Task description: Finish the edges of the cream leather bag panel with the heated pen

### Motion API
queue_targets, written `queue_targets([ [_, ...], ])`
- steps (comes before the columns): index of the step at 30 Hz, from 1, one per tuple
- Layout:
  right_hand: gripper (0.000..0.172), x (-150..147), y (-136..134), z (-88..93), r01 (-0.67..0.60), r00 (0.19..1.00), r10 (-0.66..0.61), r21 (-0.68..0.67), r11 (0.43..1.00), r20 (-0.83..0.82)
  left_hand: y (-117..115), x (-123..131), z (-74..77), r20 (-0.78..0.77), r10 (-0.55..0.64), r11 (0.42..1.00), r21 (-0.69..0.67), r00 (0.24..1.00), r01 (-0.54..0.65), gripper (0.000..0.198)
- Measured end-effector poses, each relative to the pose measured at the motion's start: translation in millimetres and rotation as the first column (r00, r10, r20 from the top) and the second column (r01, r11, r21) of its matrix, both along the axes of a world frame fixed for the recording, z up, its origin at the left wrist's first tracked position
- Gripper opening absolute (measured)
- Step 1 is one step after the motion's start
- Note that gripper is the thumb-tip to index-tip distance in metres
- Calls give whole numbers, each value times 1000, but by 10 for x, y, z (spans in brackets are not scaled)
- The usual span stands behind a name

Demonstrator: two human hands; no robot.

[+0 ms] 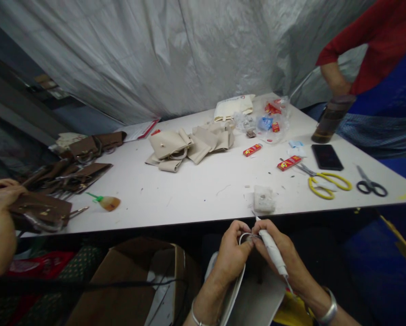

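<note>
My left hand is closed, its thumb and fingers pinching a thin pale strap of a beige bag below the table's front edge. Close beside it, my right hand is closed too, holding a white-wrapped pen-shaped tool with a thin metal tip and a cord at its back end. The fingertips of both hands meet at the strap; what lies between them is partly hidden. Just beyond the tool's tip sits a small whitish block on the table edge.
On the white table lie beige bag pieces, yellow-handled scissors, black scissors, a phone, a bottle and a glue bottle. Another person's hand touches brown bags. A cardboard box stands below.
</note>
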State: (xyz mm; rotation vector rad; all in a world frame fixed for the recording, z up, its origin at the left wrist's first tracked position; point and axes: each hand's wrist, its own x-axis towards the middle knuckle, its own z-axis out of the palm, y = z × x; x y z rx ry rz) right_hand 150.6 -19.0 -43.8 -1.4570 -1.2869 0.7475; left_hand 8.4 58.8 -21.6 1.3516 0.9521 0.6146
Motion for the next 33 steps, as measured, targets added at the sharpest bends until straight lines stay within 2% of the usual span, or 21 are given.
queue_targets([
  [6,10,18,-123,129,40,998,-42,44,998,40,-41,-1,119,101,2,989,-148,995,13,29],
  [9,12,48,-231,204,87,991,-93,63,994,99,-96,16,199,152,-7,987,-160,988,31,31],
  [13,14,52,-342,246,136,980,-148,94,986,134,-172,39,228,164,-7,981,-191,987,39,34],
  [16,12,28,-436,280,131,979,-149,132,983,136,-219,30,299,148,-40,985,-163,988,65,33],
  [20,6,-19,-576,357,168,968,-201,207,964,148,-252,-36,515,128,-182,981,-38,975,189,24],
  [23,7,-61,-668,423,163,965,-215,294,942,153,-259,-107,605,194,-229,970,-41,954,241,28],
  [26,11,-90,-754,435,159,962,-222,334,929,160,-281,-133,537,367,-296,929,-105,882,356,55],
  [28,13,-75,-832,400,195,953,-262,355,914,151,-309,-120,448,445,-301,907,-140,843,398,61],
  [30,12,-10,-948,364,239,942,-312,397,886,127,-325,-100,375,481,-266,924,-119,836,362,57],
  [33,7,200,-1173,402,363,892,-444,445,819,89,-284,-104,341,488,-160,977,-43,858,207,44],
])
